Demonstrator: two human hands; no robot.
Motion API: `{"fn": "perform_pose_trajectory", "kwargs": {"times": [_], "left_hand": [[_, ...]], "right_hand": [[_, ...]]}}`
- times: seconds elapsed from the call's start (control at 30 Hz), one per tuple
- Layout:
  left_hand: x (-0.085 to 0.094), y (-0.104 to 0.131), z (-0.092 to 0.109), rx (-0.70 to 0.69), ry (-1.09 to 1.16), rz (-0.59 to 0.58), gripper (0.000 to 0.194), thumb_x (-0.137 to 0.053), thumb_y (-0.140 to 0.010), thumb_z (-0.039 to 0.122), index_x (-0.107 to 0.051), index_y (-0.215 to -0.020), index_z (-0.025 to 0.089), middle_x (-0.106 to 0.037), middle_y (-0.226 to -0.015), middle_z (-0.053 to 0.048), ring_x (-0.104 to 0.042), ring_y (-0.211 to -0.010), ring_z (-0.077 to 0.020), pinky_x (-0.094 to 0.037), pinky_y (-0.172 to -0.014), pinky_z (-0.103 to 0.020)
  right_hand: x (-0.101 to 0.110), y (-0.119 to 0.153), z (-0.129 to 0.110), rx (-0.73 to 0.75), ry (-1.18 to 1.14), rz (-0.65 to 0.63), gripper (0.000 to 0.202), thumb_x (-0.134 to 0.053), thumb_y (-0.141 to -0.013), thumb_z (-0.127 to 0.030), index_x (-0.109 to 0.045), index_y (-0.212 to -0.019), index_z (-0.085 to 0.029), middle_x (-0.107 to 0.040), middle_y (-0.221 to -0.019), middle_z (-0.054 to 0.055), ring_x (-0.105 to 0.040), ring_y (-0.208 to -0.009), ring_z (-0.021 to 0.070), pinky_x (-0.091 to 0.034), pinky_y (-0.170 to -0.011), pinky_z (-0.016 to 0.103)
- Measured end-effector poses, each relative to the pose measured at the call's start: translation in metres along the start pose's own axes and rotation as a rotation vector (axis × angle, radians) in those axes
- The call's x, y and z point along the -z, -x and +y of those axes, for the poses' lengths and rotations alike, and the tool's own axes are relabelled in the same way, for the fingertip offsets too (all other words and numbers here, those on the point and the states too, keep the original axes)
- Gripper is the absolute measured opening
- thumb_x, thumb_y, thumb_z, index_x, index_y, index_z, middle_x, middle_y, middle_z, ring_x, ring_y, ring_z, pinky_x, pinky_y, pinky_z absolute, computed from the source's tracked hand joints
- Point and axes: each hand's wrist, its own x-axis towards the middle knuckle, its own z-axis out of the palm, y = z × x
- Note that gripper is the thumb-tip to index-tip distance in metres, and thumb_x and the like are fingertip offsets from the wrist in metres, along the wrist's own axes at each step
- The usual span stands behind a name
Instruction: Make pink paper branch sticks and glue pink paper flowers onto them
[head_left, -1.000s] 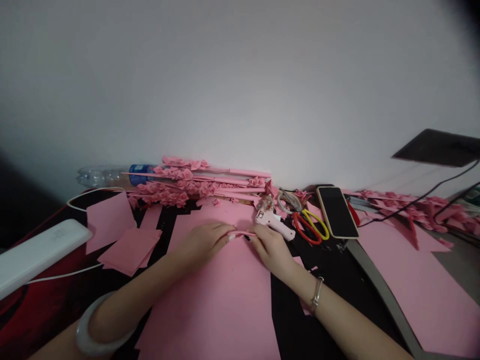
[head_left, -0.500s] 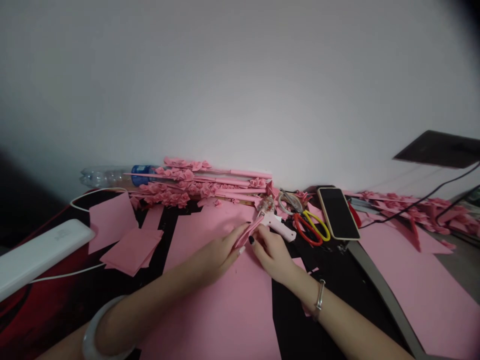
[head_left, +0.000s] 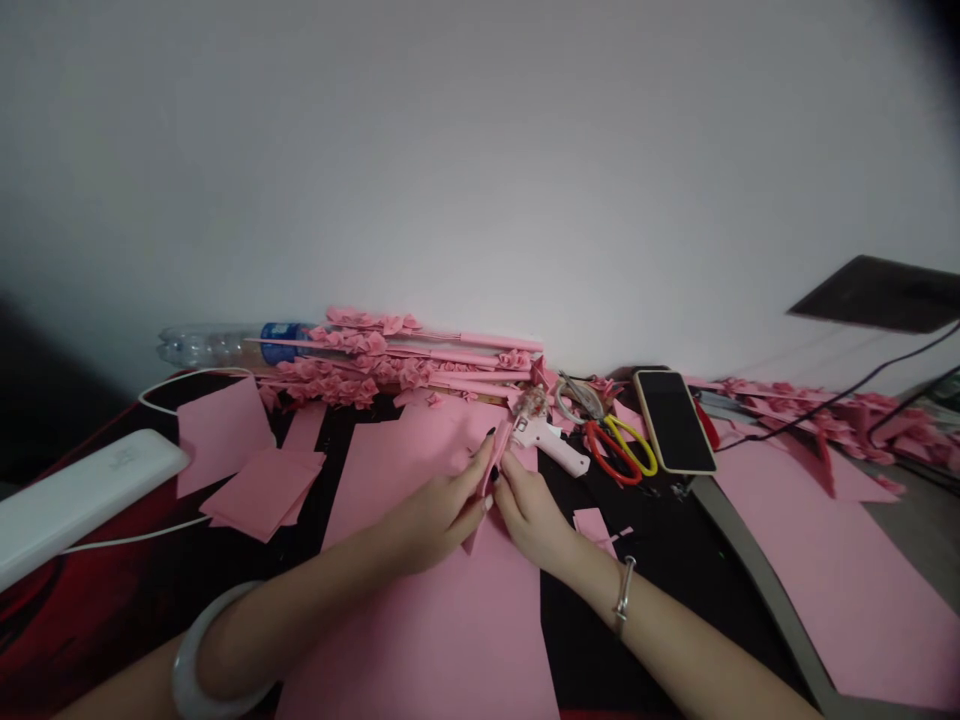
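A folded piece of pink paper [head_left: 495, 455] stands on edge between my hands, above a large pink sheet [head_left: 420, 620]. My left hand [head_left: 442, 515] pinches it from the left, thumb and fingers on both sides. My right hand [head_left: 529, 505] grips its right side with bent fingers, the dark-nailed thumb against the paper. Just beyond the fingertips lies a pale pink glue gun [head_left: 551, 445], its nozzle end partly covered by clutter. Scissors with red and yellow handles [head_left: 619, 450] lie to the right of it.
Pink paper flowers on stems [head_left: 390, 370] line the wall beside a plastic bottle [head_left: 214, 345]. Square pink papers [head_left: 262, 490] and a white power bank [head_left: 90, 500] are at left. A phone [head_left: 676, 420] and another pink sheet [head_left: 847, 580] lie at right.
The folded paper has turned more upright, and its lower end now shows below my fingers. My right hand has shifted slightly left, uncovering more of a small pink paper beside it.
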Motion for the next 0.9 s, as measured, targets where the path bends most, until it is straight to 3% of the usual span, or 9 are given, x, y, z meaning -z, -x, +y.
{"fn": "perform_pose_trajectory", "kwargs": {"times": [0.17, 0.33, 0.43, 0.53, 0.63, 0.7, 0.8, 0.9], "left_hand": [[-0.001, 0.000, 0.000, 0.073, 0.272, -0.098, 0.065, -0.033, -0.095, 0.024, -0.001, -0.151, 0.017, -0.047, -0.056, 0.008, -0.045, -0.041, -0.0093, -0.044, -0.044, -0.019], [0.000, 0.001, 0.001, 0.123, 0.396, -0.147, 0.068, -0.035, -0.095, 0.023, 0.002, -0.151, 0.019, -0.051, -0.054, 0.008, -0.048, -0.040, -0.0096, -0.046, -0.042, -0.018], [0.002, 0.001, 0.000, 0.099, 0.349, -0.113, 0.066, -0.036, -0.094, 0.021, -0.004, -0.152, 0.020, -0.048, -0.054, 0.009, -0.047, -0.040, -0.0088, -0.044, -0.042, -0.017], [0.008, -0.001, -0.004, 0.031, 0.200, 0.012, 0.061, -0.037, -0.095, 0.025, -0.013, -0.151, 0.020, -0.054, -0.062, 0.006, -0.049, -0.048, -0.0093, -0.046, -0.050, -0.019], [0.022, -0.003, -0.009, -0.015, -0.047, 0.166, 0.056, -0.033, -0.096, 0.026, -0.021, -0.150, 0.020, -0.066, -0.086, -0.003, -0.060, -0.070, -0.0136, -0.049, -0.068, -0.024], [0.037, -0.005, -0.012, 0.022, -0.224, 0.185, 0.055, -0.032, -0.096, 0.025, -0.022, -0.150, 0.022, -0.066, -0.104, -0.007, -0.063, -0.085, -0.0167, -0.048, -0.076, -0.026], [0.066, -0.005, -0.015, 0.158, -0.433, 0.155, 0.055, -0.032, -0.095, 0.027, -0.024, -0.149, 0.019, -0.069, -0.092, -0.007, -0.065, -0.074, -0.0189, -0.047, -0.067, -0.026], [0.096, 0.000, -0.020, 0.234, -0.538, 0.147, 0.042, -0.035, -0.094, 0.036, -0.049, -0.131, 0.020, -0.069, -0.102, -0.009, -0.065, -0.085, -0.0248, -0.046, -0.070, -0.030]], "right_hand": [[-0.001, 0.001, -0.003, 0.003, -0.082, 0.037, 0.015, -0.030, -0.093, -0.018, -0.042, -0.086, -0.022, -0.041, -0.058, -0.007, -0.037, -0.046, 0.0108, -0.032, -0.047, 0.021], [-0.001, 0.003, -0.006, -0.006, -0.093, 0.062, 0.016, -0.031, -0.093, -0.019, -0.045, -0.086, -0.021, -0.040, -0.057, -0.007, -0.039, -0.046, 0.0110, -0.034, -0.048, 0.021], [0.000, 0.002, -0.005, -0.004, -0.067, 0.067, 0.019, -0.033, -0.094, -0.021, -0.047, -0.082, -0.021, -0.044, -0.058, -0.005, -0.044, -0.048, 0.0118, -0.037, -0.051, 0.022], [0.001, 0.002, -0.003, -0.023, -0.046, 0.043, 0.022, -0.034, -0.096, -0.026, -0.055, -0.096, -0.019, -0.052, -0.060, -0.003, -0.052, -0.054, 0.0145, -0.041, -0.056, 0.024], [0.004, 0.003, -0.003, -0.046, -0.044, 0.004, 0.032, -0.035, -0.097, -0.027, -0.052, -0.122, -0.018, -0.060, -0.066, 0.000, -0.059, -0.062, 0.0169, -0.045, -0.061, 0.027], [0.005, 0.003, -0.003, -0.043, -0.036, -0.013, 0.037, -0.034, -0.096, -0.026, -0.050, -0.128, -0.017, -0.064, -0.073, 0.003, -0.062, -0.066, 0.0176, -0.047, -0.063, 0.028], [0.007, 0.002, -0.003, -0.027, -0.002, -0.009, 0.037, -0.034, -0.096, -0.025, -0.053, -0.126, -0.016, -0.070, -0.084, 0.007, -0.064, -0.070, 0.0178, -0.049, -0.064, 0.028], [0.007, 0.001, -0.001, 0.007, 0.069, 0.006, 0.032, -0.035, -0.095, -0.021, -0.056, -0.119, -0.017, -0.071, -0.103, 0.010, -0.065, -0.072, 0.0164, -0.049, -0.064, 0.027]]}}
